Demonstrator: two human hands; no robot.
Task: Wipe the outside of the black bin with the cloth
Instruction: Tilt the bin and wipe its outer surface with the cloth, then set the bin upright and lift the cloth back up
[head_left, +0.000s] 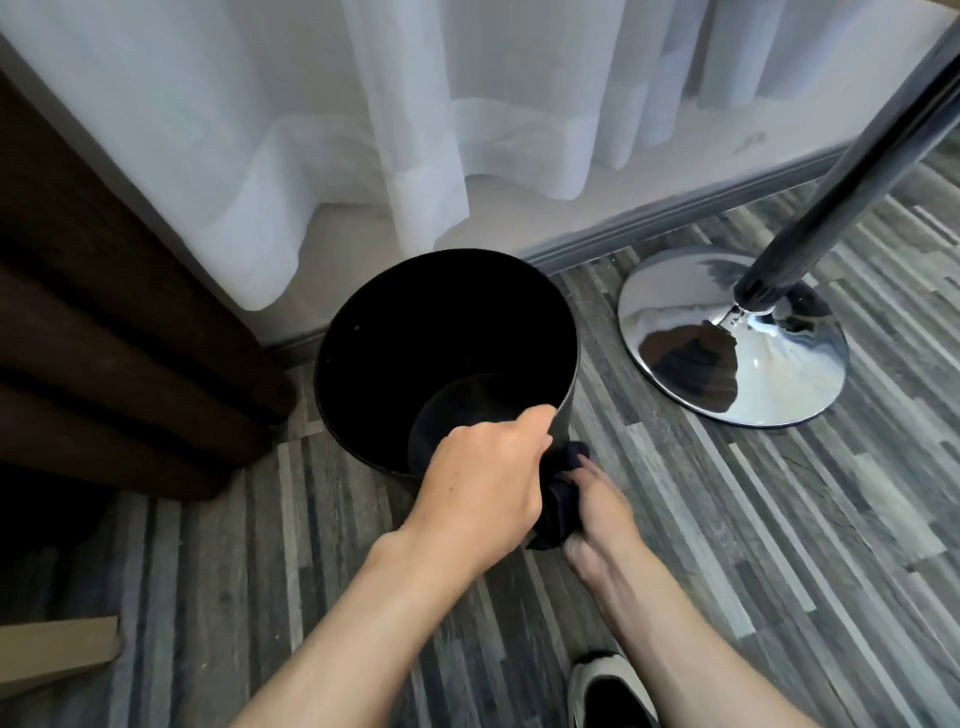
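black plastic makes up the round bin (447, 338), which stands open-topped on the striped grey wood-look floor (727, 519), in the middle of the view and just in front of the pale skirting at the far wall. its inside looks bare, with the round bottom showing dimly.

the left hand (488, 493) reaches in from the near side and grips the bin's near rim, thumb side on top, its fingers (537, 415) curled over the edge and clenched on it. the right hand (597, 514) sits lower, just right of the left one and against the bin's near right outside wall. it is closed on a dark cloth (558, 499), bunched between the palm and the bin, with a fold of it poking out above the fingertips. the cloth touches the bin's outer side near its base; how far it wraps round is hidden by the left hand.

white sheer curtain (415, 104) hangs across the far side, its hem pooling left of the bin. a dark brown heavy curtain (104, 338) falls in thick folds at the left. right of the bin, well apart from it, a shiny chrome disc base (737, 374) carries a slanting chrome pole (852, 187). a tan cardboard edge (57, 649) lies at the near left, and the toe of a light shoe (608, 691) shows at the near edge below the right forearm.
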